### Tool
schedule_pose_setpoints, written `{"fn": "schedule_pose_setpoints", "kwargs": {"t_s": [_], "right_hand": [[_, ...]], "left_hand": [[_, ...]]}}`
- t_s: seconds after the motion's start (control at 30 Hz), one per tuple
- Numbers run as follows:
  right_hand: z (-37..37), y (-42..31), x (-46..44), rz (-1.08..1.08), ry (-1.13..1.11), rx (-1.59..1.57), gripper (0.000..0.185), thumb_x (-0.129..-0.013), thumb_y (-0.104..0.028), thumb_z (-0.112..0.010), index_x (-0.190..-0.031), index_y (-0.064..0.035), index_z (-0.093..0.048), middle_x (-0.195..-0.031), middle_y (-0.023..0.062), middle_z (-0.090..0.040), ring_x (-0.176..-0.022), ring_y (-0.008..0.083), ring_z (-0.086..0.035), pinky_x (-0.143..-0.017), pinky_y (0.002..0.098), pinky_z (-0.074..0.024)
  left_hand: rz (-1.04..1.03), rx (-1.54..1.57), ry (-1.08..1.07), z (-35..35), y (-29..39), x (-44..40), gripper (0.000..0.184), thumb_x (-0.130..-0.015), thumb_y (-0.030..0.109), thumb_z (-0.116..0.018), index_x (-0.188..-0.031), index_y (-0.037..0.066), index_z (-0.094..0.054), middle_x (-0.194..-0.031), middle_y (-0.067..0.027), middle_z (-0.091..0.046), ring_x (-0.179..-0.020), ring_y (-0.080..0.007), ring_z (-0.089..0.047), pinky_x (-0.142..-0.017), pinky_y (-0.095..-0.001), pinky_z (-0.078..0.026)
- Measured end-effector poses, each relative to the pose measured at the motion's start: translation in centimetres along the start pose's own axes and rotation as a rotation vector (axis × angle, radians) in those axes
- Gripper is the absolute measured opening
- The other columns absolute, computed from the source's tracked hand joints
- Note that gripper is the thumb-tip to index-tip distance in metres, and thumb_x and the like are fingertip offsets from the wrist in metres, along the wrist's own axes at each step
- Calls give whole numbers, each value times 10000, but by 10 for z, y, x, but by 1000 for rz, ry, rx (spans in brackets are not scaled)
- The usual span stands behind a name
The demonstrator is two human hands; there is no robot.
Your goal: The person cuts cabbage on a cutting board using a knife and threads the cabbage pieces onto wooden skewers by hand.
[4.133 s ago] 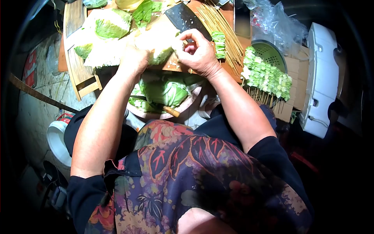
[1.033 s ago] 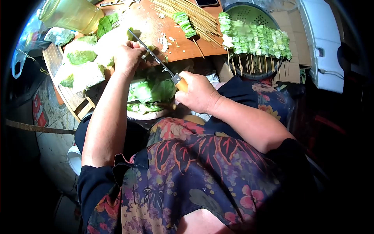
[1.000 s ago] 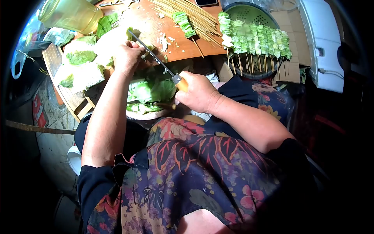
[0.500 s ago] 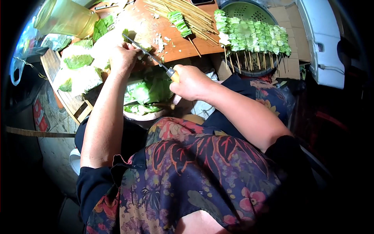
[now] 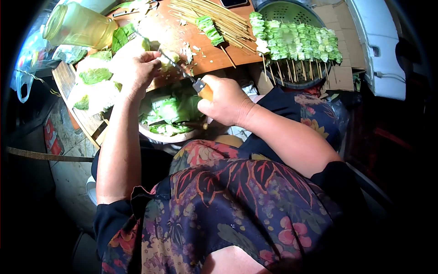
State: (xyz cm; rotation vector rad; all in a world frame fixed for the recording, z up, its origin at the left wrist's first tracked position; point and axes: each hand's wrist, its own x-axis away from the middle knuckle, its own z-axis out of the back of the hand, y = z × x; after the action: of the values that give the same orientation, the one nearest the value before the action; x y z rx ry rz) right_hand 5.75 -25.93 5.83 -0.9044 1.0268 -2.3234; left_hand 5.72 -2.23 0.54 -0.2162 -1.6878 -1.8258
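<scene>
My right hand (image 5: 226,100) is wrapped round the wooden handle of a knife (image 5: 175,65), whose dark blade points up and left past my left fingers. My left hand (image 5: 138,73) is closed at pale cabbage leaves (image 5: 141,44); glare hides what exactly its fingers grip. Cut cabbage pieces (image 5: 93,75) lie left of that hand. Below the table edge, a basin (image 5: 182,137) holds green leaves (image 5: 171,109) and a second wooden-handled knife (image 5: 199,125). One leaf skewer (image 5: 210,30) lies beside bare sticks (image 5: 232,23) on the orange table (image 5: 205,59).
Several leaf skewers (image 5: 296,42) rest across a green colander (image 5: 285,11) at the right, near cardboard (image 5: 335,20) and a white foam box (image 5: 381,59). A yellowish jar (image 5: 82,27) stands at the back left. A wooden rack (image 5: 66,82) edges the table's left side.
The big black blade from the oldest frame is off the table, and my right hand has taken hold of a knife. Lately my left hand has shifted slightly left and down.
</scene>
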Motion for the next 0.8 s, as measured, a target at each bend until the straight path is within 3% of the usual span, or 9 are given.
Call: {"fn": "schedule_pose_setpoints", "kwargs": {"t_s": [0.1,0.13,0.2,0.27,0.37,0.4,0.47,0.6,0.8], "right_hand": [[2,3,-4,30,180,-35,275,-720,-202,-617,-892,3,-552,-795,169,-637,-764,358,-625,-723,408,-498],[4,3,-5,2,183,-55,273,-719,-201,-619,-890,2,-553,-792,168,-635,-761,356,-624,-722,406,-497],[8,1,-6,-28,185,-76,271,-719,-200,-621,-888,0,-554,-788,166,-633,-758,353,-623,-721,405,-497],[11,-1,-6,-46,161,-109,356,-710,-237,-607,-915,47,-549,-804,262,-621,-788,428,-610,-725,455,-498],[12,-1,-6,-18,168,-83,347,-706,-240,-609,-889,47,-542,-795,261,-620,-784,427,-610,-724,456,-497],[12,-2,-6,-18,167,-85,347,-706,-240,-609,-889,47,-542,-795,261,-620,-784,427,-610,-724,456,-497],[15,-4,-6,-1,184,-128,341,-701,-236,-608,-870,50,-533,-779,261,-616,-779,428,-610,-720,457,-496],[18,-6,-9,8,208,-129,334,-696,-230,-608,-856,51,-527,-763,258,-613,-773,430,-609,-716,459,-495],[19,-8,-8,-12,219,-171,322,-695,-226,-602,-841,49,-524,-744,252,-609,-760,430,-609,-713,462,-495]], "left_hand": [[-65,-37,-99,-6,-2,-6,216,-862,14,-590,-1075,-11,-617,-834,-40,-629,-662,-92,-562,-600,-222,-471],[-57,-170,-126,-8,0,-8,228,-880,-10,-546,-1103,-18,-594,-933,-54,-639,-795,-119,-597,-721,-254,-502],[-66,-212,-134,-13,0,-12,230,-875,-6,-553,-1101,-16,-595,-928,-49,-638,-788,-110,-588,-710,-245,-490],[-145,-369,-97,-18,-1,-15,236,-862,8,-572,-1096,-12,-597,-913,-44,-635,-766,-90,-561,-676,-225,-458],[-131,-419,-106,-22,8,-16,235,-858,14,-573,-1091,-11,-596,-920,-60,-638,-789,-108,-585,-692,-240,-485],[-130,-420,-107,-21,7,-19,235,-858,14,-573,-1091,-11,-596,-920,-60,-638,-789,-108,-585,-692,-240,-485],[19,-42,-159,-16,5,-25,222,-866,18,-568,-1085,-10,-592,-931,-75,-642,-800,-134,-610,-712,-261,-516],[27,42,-111,-18,16,-24,216,-875,41,-590,-1086,-5,-591,-922,-68,-641,-785,-142,-622,-714,-261,-523],[-5,-222,-104,-31,9,-30,245,-847,45,-624,-1084,-5,-590,-937,-71,-646,-791,-136,-622,-688,-245,-501]]}}
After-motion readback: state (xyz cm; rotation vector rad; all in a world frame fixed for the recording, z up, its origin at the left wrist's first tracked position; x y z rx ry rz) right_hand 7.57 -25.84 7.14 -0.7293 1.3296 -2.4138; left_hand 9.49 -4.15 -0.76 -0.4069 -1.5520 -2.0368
